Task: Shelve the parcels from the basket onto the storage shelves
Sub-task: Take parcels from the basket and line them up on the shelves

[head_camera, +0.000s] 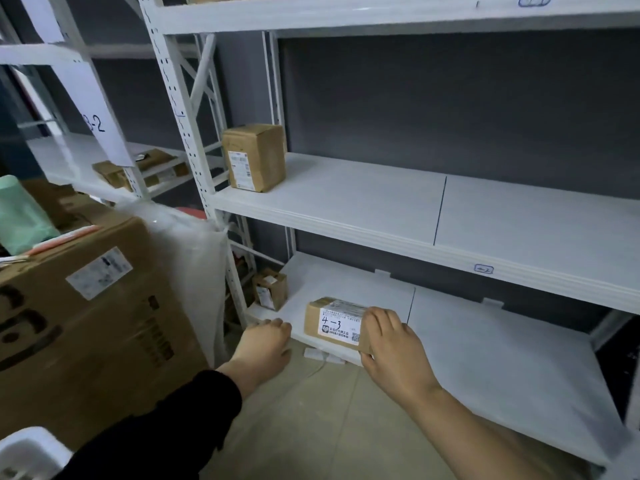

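Three tiers of the white shelving rack (346, 209) are showing, with a big cardboard carton (86, 306) sitting to its left. On the middle tier's left end a taped parcel (254, 157) is standing; a smaller parcel (270, 289) is sitting back-left on the bottom shelf (485, 358). The person's right hand (394, 348) is gripping the right end of the parcel marked 4-3 (332, 323), which is resting near that shelf's front edge. Left hand (266, 344) is lying relaxed, fingertips touching the edge.
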